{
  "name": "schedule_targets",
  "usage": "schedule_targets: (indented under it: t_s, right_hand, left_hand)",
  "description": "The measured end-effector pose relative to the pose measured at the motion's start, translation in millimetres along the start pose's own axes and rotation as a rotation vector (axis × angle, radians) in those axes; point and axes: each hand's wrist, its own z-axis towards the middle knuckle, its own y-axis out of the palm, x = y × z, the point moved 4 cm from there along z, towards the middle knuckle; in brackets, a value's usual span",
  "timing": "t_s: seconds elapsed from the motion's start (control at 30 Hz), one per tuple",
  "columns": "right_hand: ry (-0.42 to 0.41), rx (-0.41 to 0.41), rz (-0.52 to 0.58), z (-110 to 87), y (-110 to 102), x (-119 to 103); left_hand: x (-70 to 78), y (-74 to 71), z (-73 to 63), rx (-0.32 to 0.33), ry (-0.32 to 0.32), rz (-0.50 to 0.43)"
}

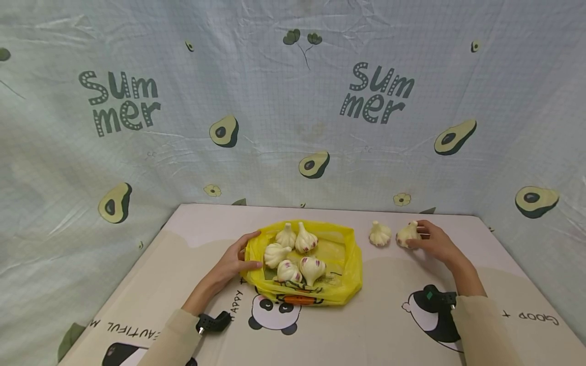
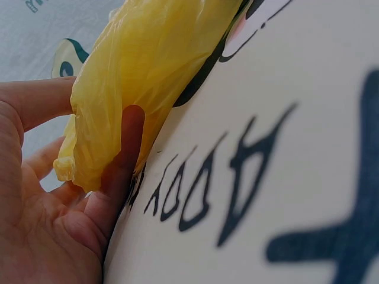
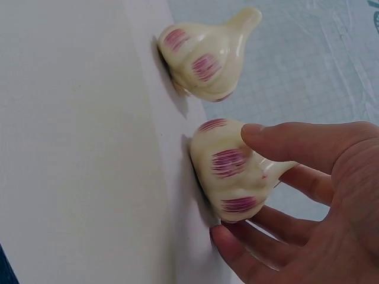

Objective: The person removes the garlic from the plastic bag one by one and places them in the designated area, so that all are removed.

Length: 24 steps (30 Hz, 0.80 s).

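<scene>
An open yellow plastic bag [image 1: 350, 274] lies on the table with several garlic bulbs [image 1: 313, 269] inside, grouped toward its left half. My left hand [image 1: 236, 258] grips the bag's left end; in the left wrist view the yellow plastic [image 2: 112, 100] sits between thumb and fingers. To the right of the bag, my right hand [image 1: 435, 242] holds a white garlic bulb with purple streaks [image 3: 228, 165], thumb on its near side and fingers around the far side and underneath. A second loose garlic bulb [image 1: 380, 234] stands just left of that one, upright on the table.
The pale table [image 1: 389, 315] carries printed pandas and lettering. A cloth with avocado prints [image 1: 274, 101] rises behind the table and along both sides. Dark straps with small devices are worn on the left wrist [image 1: 212, 323] and right wrist [image 1: 441, 297].
</scene>
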Motion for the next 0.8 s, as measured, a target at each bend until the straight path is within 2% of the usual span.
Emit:
schedule_targets:
  t_s: [0.3,0.53,0.8]
  right_hand:
    - [-0.014,0.043,0.007,-2.9,-6,-5]
    - [-0.03,0.085,-0.029,-6.8,-17,-13]
    - [-0.061,0.117,-0.064,-11.8,-30,-34]
  left_hand:
    - [-0.3,0.1,-0.2,0.005,-0.004,0.009]
    - [-0.1,0.5,-0.2,0.007,-0.002,0.012]
    - [0.6,0.4,-0.4,0.009,-0.001,0.014]
